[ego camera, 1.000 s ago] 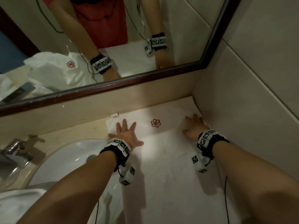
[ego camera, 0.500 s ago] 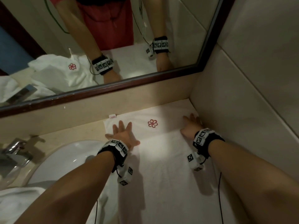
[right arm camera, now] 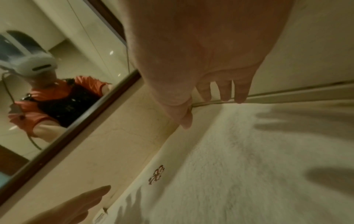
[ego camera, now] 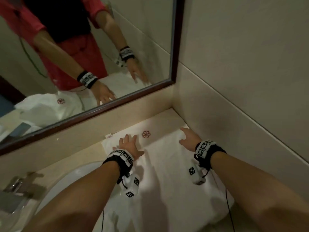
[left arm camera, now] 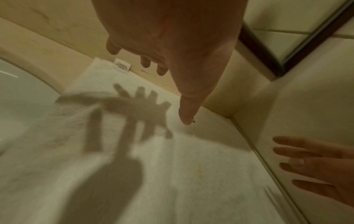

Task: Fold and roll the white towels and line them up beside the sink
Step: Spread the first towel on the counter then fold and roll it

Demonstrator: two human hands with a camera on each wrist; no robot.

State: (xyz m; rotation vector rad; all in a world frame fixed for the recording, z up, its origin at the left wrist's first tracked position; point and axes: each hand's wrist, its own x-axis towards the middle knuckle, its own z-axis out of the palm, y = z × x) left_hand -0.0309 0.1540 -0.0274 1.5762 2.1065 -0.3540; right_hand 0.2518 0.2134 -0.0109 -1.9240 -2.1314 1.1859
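A white towel [ego camera: 163, 173] with a red flower emblem [ego camera: 146, 134] lies spread flat on the counter, between the sink [ego camera: 66, 181] and the right wall. Its far edge runs along the backsplash, with a small label [ego camera: 108, 136] at the far left corner. My left hand [ego camera: 129, 144] hovers open over the towel's far left part, fingers spread. In the left wrist view, the left hand [left arm camera: 172, 53] casts a separate shadow on the towel [left arm camera: 182, 189]. My right hand [ego camera: 188, 138] is open above the far right corner. It [right arm camera: 201, 60] holds nothing over the towel [right arm camera: 239, 166].
A faucet [ego camera: 18, 190] stands left of the sink. A dark-framed mirror [ego camera: 117, 108] hangs above the backsplash and reflects a heap of white towels [ego camera: 46, 108] left of the sink. The tiled wall [ego camera: 250, 106] closes the right side.
Both hands lay flat on the towel's far part; now they are raised a little above it, fingers still spread. The head view has tilted up towards the mirror.
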